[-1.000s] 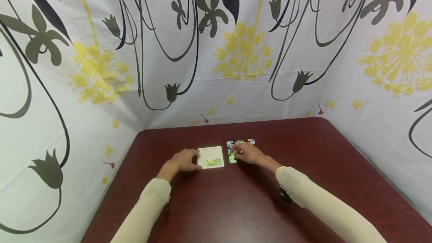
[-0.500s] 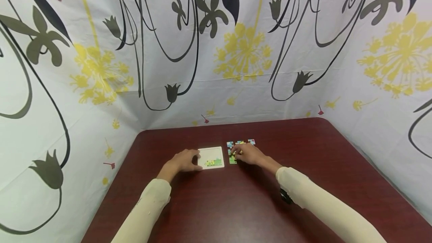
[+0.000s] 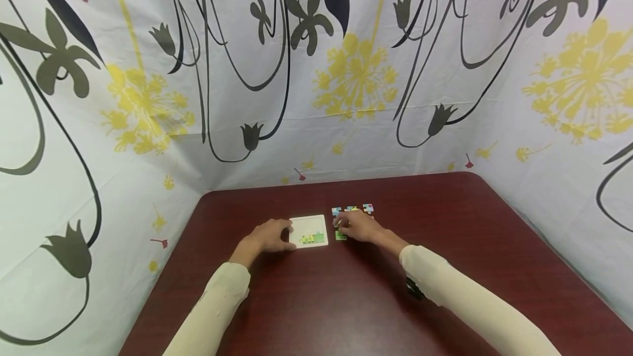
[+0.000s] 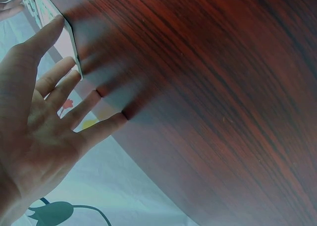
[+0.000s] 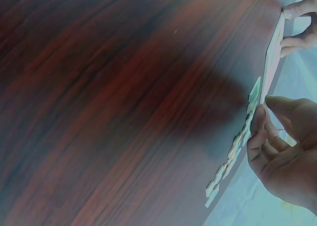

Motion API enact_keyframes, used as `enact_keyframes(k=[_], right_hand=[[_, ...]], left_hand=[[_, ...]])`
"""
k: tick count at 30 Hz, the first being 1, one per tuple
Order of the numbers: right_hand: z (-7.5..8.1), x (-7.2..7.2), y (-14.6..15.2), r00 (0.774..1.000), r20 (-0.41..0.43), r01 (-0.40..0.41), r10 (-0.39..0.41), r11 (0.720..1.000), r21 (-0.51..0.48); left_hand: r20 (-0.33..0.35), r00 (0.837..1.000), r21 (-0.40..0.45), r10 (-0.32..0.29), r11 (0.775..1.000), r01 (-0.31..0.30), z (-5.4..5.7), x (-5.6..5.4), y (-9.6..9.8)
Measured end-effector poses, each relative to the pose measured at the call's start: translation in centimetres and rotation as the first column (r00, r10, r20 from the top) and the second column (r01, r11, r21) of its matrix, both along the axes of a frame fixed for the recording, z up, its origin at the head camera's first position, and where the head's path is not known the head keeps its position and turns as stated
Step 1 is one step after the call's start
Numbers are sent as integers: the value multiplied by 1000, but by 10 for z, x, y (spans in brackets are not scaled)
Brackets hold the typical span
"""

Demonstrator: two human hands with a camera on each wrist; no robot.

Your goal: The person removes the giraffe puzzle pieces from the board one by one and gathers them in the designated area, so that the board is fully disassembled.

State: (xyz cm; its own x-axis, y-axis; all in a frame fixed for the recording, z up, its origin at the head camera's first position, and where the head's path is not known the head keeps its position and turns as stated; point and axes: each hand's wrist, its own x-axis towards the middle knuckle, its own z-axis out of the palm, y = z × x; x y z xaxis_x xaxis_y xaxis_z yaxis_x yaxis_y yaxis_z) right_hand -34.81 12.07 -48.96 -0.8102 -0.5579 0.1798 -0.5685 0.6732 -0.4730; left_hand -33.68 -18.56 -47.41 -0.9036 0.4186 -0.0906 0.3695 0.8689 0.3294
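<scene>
A shallow white puzzle tray lies flat on the table, with a green and yellow strip of puzzle pieces along its near side. At its left edge rests my left hand; thumb and fingers are spread, their tips against the edge. In the left wrist view the outer fingertips reach the table. My right hand is over the loose pieces right of the tray, thumb and forefinger brought together in a pinch on a small puzzle piece, mostly hidden by the fingers. A green piece lies just below these fingers.
Several loose puzzle pieces lie in rows beyond and under the right hand, partly covered by it. The dark red wooden table ends at a flower-printed cloth behind and at both sides.
My right hand has shifted slightly left, toward the tray, from its spot over the loose pieces. The left hand and the tray stay where they were.
</scene>
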Motion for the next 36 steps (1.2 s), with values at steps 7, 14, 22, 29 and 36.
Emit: enact_keyframes(k=[7,14,22,29,36], right_hand=[[2,3,-15,1000,26,-9,8,1000,4],[3,4,-34,998,-17,-53,53,999,-9],[1,2,-54,998,41,-40,40,999,3],[-1,2,-64,998,57,-32,30,999,34],[-4,1,-69,998,56,-3,-1,997,78]], left_hand=[[-1,1000,0,-13,1000,13,1,0,-1],[4,1000,-4,-9,1000,9,0,-1,-1],[5,1000,-7,-10,1000,10,-1,-3,-1],[18,1000,-4,-9,1000,9,1,-1,-1],[9,1000,-6,-20,1000,20,2,-1,-2]])
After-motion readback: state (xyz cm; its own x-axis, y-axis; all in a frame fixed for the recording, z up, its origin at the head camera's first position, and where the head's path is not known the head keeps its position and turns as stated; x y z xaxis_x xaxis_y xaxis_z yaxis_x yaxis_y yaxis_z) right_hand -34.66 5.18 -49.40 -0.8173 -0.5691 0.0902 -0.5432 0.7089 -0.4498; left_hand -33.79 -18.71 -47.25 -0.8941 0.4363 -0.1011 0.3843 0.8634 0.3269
